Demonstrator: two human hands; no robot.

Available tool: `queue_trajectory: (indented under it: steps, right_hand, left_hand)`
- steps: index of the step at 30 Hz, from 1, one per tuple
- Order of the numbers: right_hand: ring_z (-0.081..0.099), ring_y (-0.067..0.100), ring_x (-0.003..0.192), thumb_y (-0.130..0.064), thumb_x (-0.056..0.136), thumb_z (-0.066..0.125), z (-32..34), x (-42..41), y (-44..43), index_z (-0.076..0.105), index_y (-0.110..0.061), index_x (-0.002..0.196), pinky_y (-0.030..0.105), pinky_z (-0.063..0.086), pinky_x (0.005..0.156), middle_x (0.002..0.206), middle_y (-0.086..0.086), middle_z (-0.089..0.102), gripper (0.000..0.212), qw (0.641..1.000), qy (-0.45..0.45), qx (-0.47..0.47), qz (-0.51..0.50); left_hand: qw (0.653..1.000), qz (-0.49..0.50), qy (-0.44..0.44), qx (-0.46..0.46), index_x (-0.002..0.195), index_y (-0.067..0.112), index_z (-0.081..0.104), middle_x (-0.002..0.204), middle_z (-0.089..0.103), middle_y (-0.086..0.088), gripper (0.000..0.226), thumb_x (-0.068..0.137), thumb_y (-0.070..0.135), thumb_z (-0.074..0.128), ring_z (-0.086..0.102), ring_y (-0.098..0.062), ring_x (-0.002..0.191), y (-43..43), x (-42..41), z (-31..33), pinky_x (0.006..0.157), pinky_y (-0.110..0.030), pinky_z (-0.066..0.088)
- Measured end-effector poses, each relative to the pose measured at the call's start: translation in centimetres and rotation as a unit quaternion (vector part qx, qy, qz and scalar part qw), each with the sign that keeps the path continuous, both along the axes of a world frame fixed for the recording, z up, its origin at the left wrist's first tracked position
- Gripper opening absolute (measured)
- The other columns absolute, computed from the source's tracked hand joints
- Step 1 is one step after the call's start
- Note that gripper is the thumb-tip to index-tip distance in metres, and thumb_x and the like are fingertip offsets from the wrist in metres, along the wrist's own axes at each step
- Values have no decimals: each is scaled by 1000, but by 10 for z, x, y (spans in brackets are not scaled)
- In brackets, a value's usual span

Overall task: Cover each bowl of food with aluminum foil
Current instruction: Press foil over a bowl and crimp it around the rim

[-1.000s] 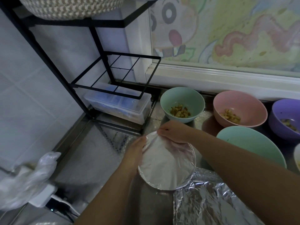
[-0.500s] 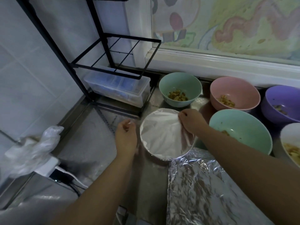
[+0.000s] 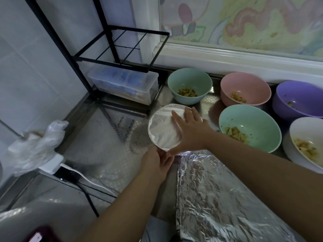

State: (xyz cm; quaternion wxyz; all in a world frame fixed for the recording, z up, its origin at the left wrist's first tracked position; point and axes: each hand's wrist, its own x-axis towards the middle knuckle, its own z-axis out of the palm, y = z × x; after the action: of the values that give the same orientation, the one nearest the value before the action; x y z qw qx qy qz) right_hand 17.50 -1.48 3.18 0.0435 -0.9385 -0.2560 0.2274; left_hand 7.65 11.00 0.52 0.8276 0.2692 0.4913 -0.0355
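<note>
One foil-covered bowl (image 3: 161,131) on the steel desk (image 3: 108,137), right hand (image 3: 192,131) flat with fingers spread on its foil top, left hand (image 3: 155,163) curled against its near rim, five uncovered bowls of food to the right: far green bowl (image 3: 189,79), near green bowl (image 3: 253,116), pink bowl (image 3: 244,82), purple bowl (image 3: 302,95), white bowl (image 3: 307,130), one crumpled foil sheet (image 3: 218,198) just beside the hands.

A clear plastic box (image 3: 125,86) sits under a black rack (image 3: 111,46), a crumpled plastic bag (image 3: 40,142) nearby.

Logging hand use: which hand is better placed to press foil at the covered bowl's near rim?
Likely left: the left hand holds the foil-covered bowl at its near rim; the right hand lies flat on top.
</note>
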Motion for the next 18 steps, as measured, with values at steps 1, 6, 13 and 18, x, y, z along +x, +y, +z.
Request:
queue_trajectory:
  steps: [1, 6, 13, 18]
  right_hand:
    - [-25, 39, 152, -96, 53, 62, 0, 0, 1, -22, -37, 157, 66, 6, 119, 166, 15, -26, 147, 1000, -3, -4, -2]
    - [-25, 38, 152, -98, 51, 60, -8, -1, 4, -19, -36, 158, 66, 7, 120, 166, 14, -26, 146, 999, -18, 11, -32]
    - [-22, 37, 153, -102, 44, 50, 8, 7, 4, -14, -43, 159, 71, 2, 119, 167, 7, -28, 144, 986, 36, 91, -134]
    - [-22, 42, 152, -98, 43, 61, 8, 31, -7, -20, -42, 157, 73, 3, 118, 165, 11, -30, 151, 999, 27, -5, -45]
  left_hand:
    - [1000, 6, -6, -20, 90, 5, 63, 74, 58, -6, 13, 94, 2, 51, 50, -12, 44, 1, 2, 0, 80, -36, 56]
    - [995, 45, -34, -84, 84, 2, 62, 74, 57, -6, 20, 93, -4, 46, 36, -13, 40, 5, 10, -2, 101, -39, 50]
    - [996, 48, -67, 41, 93, 9, 56, 90, 59, -5, 9, 99, 8, 49, 61, -14, 79, 12, -5, -13, 70, -26, 58]
    - [998, 11, -36, 48, 98, 11, 62, 84, 63, -5, 15, 100, 3, 50, 60, -14, 77, -10, -13, -11, 78, -31, 55]
